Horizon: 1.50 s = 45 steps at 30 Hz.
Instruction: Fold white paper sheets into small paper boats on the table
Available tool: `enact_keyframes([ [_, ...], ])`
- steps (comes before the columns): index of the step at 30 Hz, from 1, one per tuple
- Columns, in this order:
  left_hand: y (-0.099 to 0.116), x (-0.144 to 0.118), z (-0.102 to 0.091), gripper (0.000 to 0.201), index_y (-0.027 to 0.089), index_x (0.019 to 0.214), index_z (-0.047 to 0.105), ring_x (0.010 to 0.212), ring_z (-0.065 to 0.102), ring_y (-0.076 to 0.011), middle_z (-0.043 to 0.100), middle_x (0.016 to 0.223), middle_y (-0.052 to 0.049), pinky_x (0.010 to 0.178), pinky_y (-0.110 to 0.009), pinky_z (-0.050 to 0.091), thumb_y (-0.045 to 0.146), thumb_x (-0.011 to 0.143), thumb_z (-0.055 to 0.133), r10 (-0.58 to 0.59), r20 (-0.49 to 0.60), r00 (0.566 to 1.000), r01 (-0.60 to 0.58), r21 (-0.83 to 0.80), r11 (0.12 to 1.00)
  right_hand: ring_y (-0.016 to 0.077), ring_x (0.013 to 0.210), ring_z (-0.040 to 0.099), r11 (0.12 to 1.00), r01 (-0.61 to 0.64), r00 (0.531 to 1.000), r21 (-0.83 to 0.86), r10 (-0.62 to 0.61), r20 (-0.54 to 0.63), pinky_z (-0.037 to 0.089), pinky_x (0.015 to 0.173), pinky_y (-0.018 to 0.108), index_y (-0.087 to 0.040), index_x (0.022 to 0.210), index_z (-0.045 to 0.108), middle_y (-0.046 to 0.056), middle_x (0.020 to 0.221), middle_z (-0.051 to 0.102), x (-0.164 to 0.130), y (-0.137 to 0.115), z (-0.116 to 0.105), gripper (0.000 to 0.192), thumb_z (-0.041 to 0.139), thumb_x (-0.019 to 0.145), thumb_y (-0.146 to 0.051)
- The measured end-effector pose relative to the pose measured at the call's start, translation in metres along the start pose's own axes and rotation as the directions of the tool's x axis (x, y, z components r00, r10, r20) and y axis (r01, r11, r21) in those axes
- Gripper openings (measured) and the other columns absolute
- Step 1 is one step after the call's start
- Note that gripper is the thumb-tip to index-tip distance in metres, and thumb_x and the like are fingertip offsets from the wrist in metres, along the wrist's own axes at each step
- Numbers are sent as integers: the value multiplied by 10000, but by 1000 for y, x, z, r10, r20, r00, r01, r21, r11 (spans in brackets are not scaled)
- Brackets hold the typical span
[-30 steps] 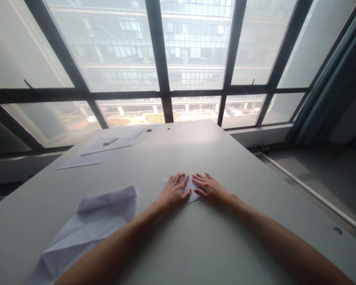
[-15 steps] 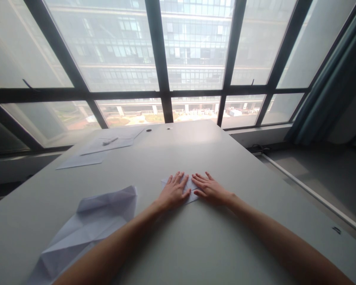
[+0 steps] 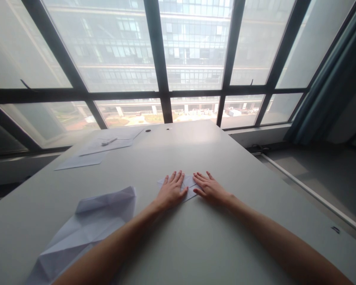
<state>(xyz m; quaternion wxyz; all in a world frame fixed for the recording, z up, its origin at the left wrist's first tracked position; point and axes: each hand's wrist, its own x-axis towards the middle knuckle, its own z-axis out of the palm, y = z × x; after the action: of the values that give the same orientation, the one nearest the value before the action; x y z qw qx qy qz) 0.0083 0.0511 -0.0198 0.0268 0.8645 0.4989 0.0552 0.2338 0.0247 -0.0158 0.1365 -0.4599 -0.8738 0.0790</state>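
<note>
A small folded white paper (image 3: 189, 182) lies flat on the white table (image 3: 178, 154), with crease or fold lines across it. My left hand (image 3: 171, 190) rests palm down on its left part, fingers stretched out and pointing away from me. On its right part lies my right hand (image 3: 210, 188), also flat with the fingers spread. The middle of the paper shows in the gap between the two hands; both its sides are partly hidden beneath them.
A large creased white sheet (image 3: 97, 225) stands partly raised at the left, behind my left forearm. Further back are several flat papers (image 3: 86, 160) with a whitish, pen-like object (image 3: 109, 141) on them. Tall windows (image 3: 192, 47) rise beyond the table; a curtain (image 3: 323, 87) hangs at the right.
My left hand has slid slightly to the left over the folded paper, so the gap between my hands is wider and more paper shows. My right hand has hardly moved.
</note>
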Motion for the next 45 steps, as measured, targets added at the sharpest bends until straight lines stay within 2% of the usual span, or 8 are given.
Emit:
enact_keyframes([
  [10, 3, 0, 2, 678, 126, 1530, 318, 1496, 156, -330, 211, 1614, -160, 1190, -501, 126, 504, 969, 363, -149, -38, 988, 151, 43, 988, 241, 1470, 263, 997, -66, 997, -47, 64, -41, 74, 1214, 482, -109, 1504, 363, 175, 1561, 333, 2, 2, 7, 688, 285, 1008, -580],
  [18, 5, 1, 1, 657, 129, 1524, 339, 1496, 165, -322, 235, 1606, -166, 1194, -498, 135, 489, 975, 374, -157, -40, 987, 159, 45, 986, 253, 1446, 324, 998, -55, 994, -12, 54, -92, 142, 1208, 500, -118, 1473, 422, 178, 1530, 387, 2, 4, 10, 629, 367, 1004, -535],
  [21, 2, 0, 1, 651, 142, 1521, 350, 1498, 165, -304, 235, 1608, -152, 1197, -505, 136, 488, 971, 392, -95, -33, 995, 96, 22, 995, 245, 1415, 383, 999, -29, 987, 45, 36, -155, 215, 1198, 481, -131, 1426, 494, 170, 1491, 451, 3, 5, 6, 538, 386, 1015, -461],
  [25, -1, -2, 0, 653, 185, 1534, 329, 1507, 142, -260, 210, 1622, -101, 1209, -471, 124, 500, 966, 407, 114, 7, 993, -114, -29, 993, 227, 1393, 420, 986, 93, 966, 135, -56, -254, 269, 1191, 454, -160, 1401, 535, 135, 1467, 491, 3, 7, 1, 459, 420, 1010, -371],
  [28, -2, -4, -2, 667, 191, 1556, 272, 1507, 146, -239, 205, 1622, -97, 1215, -454, 107, 502, 977, 392, 213, 19, 977, -212, -61, 975, 219, 1388, 428, 969, 171, 967, 178, -130, -217, 294, 1184, 441, -183, 1423, 512, 105, 1464, 499, 2, 6, 0, 457, 451, 995, -331],
  [31, -3, -4, -3, 669, 192, 1559, 264, 1506, 152, -241, 204, 1621, -102, 1215, -454, 105, 514, 984, 382, 235, 13, 972, -234, -76, 969, 216, 1407, 397, 962, 203, 975, 181, -180, -133, 283, 1189, 440, -211, 1457, 470, 84, 1494, 462, 2, 4, 1, 477, 452, 995, -330],
  [39, -6, -2, -3, 727, 167, 1571, 214, 1511, 114, -244, 177, 1622, -109, 1217, -454, 95, 540, 977, 404, 245, 35, 969, -240, -112, 964, 244, 1460, 290, 978, 155, 988, 141, -155, -9, 212, 1208, 453, -192, 1549, 290, 97, 1577, 305, 2, 2, 2, 622, 442, 991, -423],
  [45, -4, 1, -6, 612, 179, 1525, 344, 1501, 173, -227, 256, 1601, -106, 1208, -478, 135, 532, 1040, 221, 198, 8, 980, -192, -206, 959, 240, 1469, 268, 980, 155, 987, 121, -158, 13, 158, 1206, 510, -309, 1528, 330, 31, 1574, 334, 1, 2, 1, 551, 435, 1000, -429],
])
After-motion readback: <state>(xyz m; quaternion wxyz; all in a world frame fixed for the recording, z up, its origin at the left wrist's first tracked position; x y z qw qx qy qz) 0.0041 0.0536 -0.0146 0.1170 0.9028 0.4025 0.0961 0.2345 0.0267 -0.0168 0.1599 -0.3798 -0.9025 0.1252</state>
